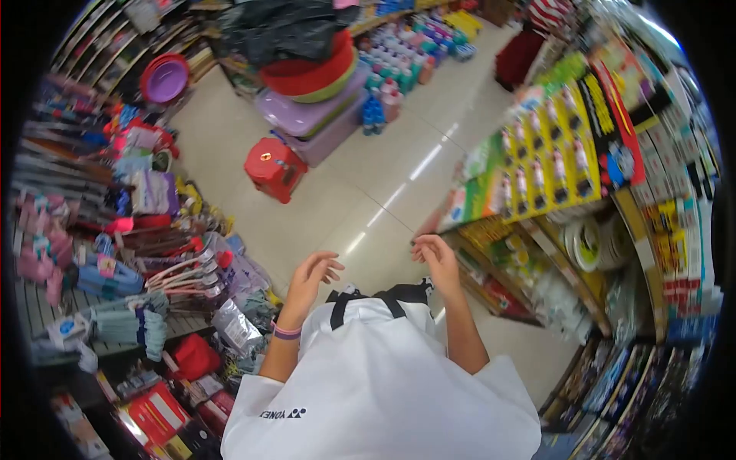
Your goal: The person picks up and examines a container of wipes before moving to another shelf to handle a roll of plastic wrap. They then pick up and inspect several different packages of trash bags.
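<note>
My left hand (313, 270) hangs in the air in front of my white shirt (383, 383), its fingers loosely bent and apart, with nothing in them. A purple and pink band (287, 332) circles that wrist. To its right, my right hand (436, 251) is also raised and bare, fingers slightly curled and apart. The nearest thing to it is the edge of a shelf unit (491, 304), beside the fingers in this view. Below both hands show the dark waist straps of my clothing.
A red stool (275, 168) stands ahead on the tiled floor (360, 184), beside stacked purple tubs (330, 130). Bottles (406, 57) line the floor behind. Carded goods (548, 157) hang at right; gloves (153, 314) and packets crowd the left. A person (529, 46) is at the far right.
</note>
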The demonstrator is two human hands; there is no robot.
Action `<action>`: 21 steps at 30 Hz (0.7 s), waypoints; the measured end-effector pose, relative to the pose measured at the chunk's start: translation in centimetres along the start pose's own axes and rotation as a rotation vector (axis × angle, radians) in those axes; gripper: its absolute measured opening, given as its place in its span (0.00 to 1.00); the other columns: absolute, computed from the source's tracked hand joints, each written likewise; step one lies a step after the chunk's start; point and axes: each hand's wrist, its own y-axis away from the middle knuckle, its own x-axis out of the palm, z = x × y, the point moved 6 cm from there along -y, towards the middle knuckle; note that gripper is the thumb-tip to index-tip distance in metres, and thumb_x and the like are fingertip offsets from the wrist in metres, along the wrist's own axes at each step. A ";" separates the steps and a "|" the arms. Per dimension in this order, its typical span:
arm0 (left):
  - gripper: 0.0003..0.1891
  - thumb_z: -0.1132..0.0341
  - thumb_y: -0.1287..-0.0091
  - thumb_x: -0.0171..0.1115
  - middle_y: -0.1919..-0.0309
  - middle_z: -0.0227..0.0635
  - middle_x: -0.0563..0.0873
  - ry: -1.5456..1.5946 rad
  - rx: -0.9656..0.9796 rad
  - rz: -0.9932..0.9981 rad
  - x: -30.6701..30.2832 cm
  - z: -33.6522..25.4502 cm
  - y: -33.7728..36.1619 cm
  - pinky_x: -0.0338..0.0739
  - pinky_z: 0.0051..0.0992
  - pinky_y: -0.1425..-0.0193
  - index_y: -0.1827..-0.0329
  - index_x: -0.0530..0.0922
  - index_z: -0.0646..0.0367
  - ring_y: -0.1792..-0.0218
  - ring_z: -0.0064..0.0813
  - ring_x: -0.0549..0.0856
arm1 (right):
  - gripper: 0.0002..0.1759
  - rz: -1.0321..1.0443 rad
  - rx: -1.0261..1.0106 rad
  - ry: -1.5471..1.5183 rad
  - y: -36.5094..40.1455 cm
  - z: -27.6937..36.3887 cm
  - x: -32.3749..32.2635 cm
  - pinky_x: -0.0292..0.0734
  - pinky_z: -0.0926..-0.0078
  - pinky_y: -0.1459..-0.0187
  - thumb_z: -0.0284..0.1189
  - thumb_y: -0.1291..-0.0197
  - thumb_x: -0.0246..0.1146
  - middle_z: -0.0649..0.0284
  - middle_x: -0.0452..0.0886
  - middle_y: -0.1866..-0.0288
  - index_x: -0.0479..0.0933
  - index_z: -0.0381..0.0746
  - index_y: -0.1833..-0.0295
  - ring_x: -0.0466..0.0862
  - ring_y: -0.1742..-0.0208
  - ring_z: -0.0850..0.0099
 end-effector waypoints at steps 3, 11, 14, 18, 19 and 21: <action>0.15 0.64 0.27 0.44 0.60 0.37 0.85 0.017 -0.006 -0.138 -4.2 0.9 2.8 0.73 0.21 0.59 0.46 0.75 0.62 0.64 0.23 0.82 | 0.10 0.157 0.021 -0.002 -2.2 0.6 6.0 0.72 0.81 0.58 0.23 0.34 0.51 0.62 0.81 0.62 0.73 0.34 0.50 0.78 0.63 0.78; 0.14 0.65 0.26 0.44 0.59 0.39 0.85 0.140 -0.044 -0.399 -10.3 2.8 6.4 0.73 0.21 0.58 0.47 0.74 0.64 0.64 0.23 0.82 | 0.13 0.371 -0.237 -0.019 -5.8 12.0 18.0 0.75 0.75 0.56 0.20 0.38 0.53 0.59 0.80 0.64 0.71 0.33 0.47 0.79 0.64 0.74; 0.15 0.65 0.26 0.43 0.59 0.39 0.85 0.158 -0.052 -0.443 -11.8 2.8 5.8 0.73 0.21 0.58 0.47 0.74 0.64 0.64 0.23 0.82 | 0.18 0.355 -0.583 -0.168 -5.1 21.2 19.9 0.74 0.74 0.60 0.17 0.41 0.53 0.57 0.80 0.66 0.68 0.35 0.44 0.79 0.66 0.70; 0.15 0.64 0.26 0.43 0.59 0.39 0.85 0.186 -0.047 -0.478 -14.7 2.4 3.2 0.74 0.20 0.59 0.47 0.74 0.63 0.64 0.23 0.82 | 0.17 0.547 -1.229 -0.266 -3.5 33.7 18.2 0.74 0.67 0.55 0.23 0.40 0.54 0.58 0.79 0.62 0.67 0.35 0.44 0.78 0.59 0.70; 0.15 0.64 0.25 0.43 0.59 0.39 0.85 0.184 -0.038 -0.475 -15.5 1.9 2.3 0.74 0.19 0.60 0.47 0.75 0.63 0.64 0.23 0.83 | 0.20 0.578 -1.442 -0.276 -2.3 35.7 17.4 0.75 0.64 0.50 0.26 0.35 0.53 0.57 0.80 0.57 0.63 0.34 0.39 0.78 0.54 0.69; 0.15 0.64 0.25 0.43 0.59 0.39 0.85 0.161 -0.032 -0.478 -17.7 0.6 0.1 0.74 0.19 0.60 0.47 0.75 0.63 0.64 0.23 0.83 | 0.22 0.596 -1.656 -0.292 -1.9 37.8 17.9 0.76 0.60 0.44 0.30 0.31 0.52 0.56 0.80 0.52 0.60 0.34 0.34 0.78 0.49 0.69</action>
